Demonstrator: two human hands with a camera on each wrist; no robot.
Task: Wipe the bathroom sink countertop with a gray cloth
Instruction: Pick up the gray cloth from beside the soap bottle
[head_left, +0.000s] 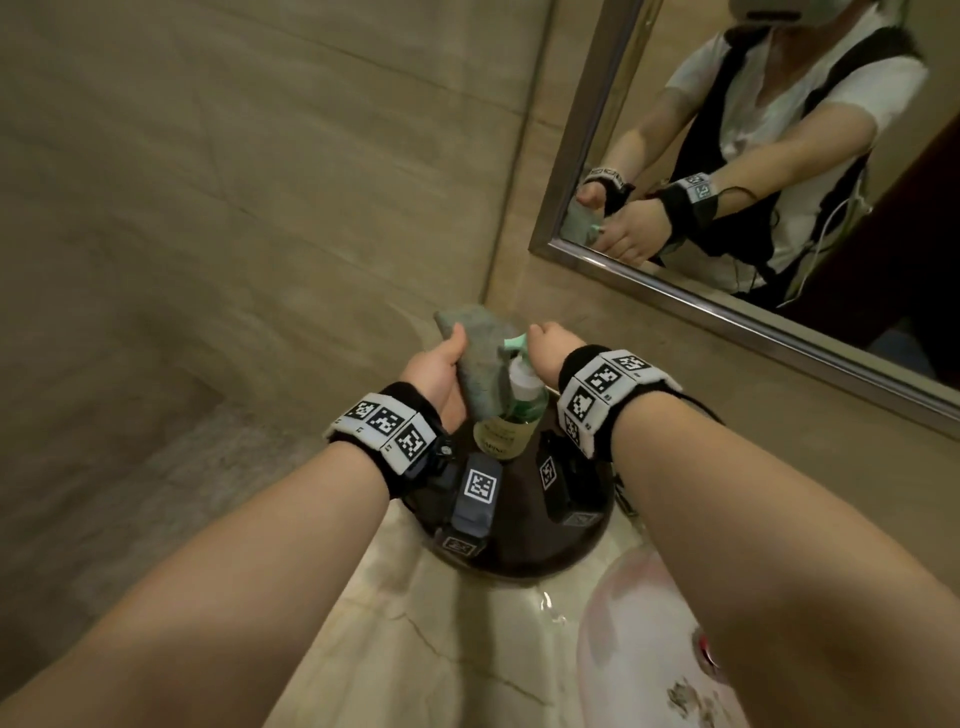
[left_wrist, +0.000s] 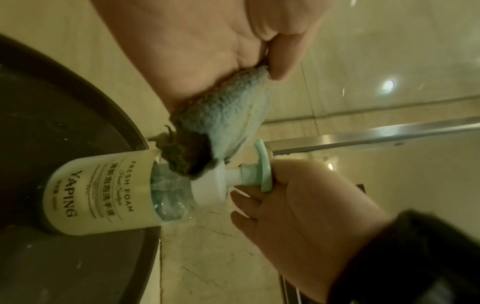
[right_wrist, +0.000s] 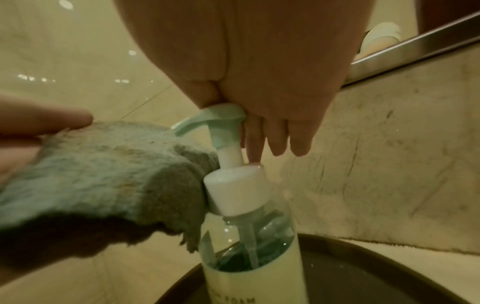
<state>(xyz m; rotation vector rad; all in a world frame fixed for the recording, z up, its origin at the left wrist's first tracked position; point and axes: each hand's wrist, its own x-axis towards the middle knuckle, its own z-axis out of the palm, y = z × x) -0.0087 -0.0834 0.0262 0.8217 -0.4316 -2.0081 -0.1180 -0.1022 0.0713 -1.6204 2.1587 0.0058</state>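
Note:
My left hand (head_left: 441, 366) grips a folded gray cloth (head_left: 480, 358) and holds it up against the neck of a foam soap bottle (head_left: 511, 418), just under the pale green pump head (head_left: 515, 342). In the left wrist view the cloth (left_wrist: 228, 115) sits pinched between thumb and palm. My right hand (head_left: 545, 345) rests its palm on top of the pump head (right_wrist: 218, 115), and its fingers (right_wrist: 278, 142) hang straight down behind the stem. The bottle (right_wrist: 249, 257) stands upright on a dark round tray (head_left: 519, 556). The marble countertop (head_left: 415, 649) lies below.
The tray sits in the corner where two stone walls meet. A steel-framed mirror (head_left: 779, 156) hangs on the right wall. A pale sink basin (head_left: 639, 649) lies at the lower right, partly under my right forearm. The counter near the basin looks wet.

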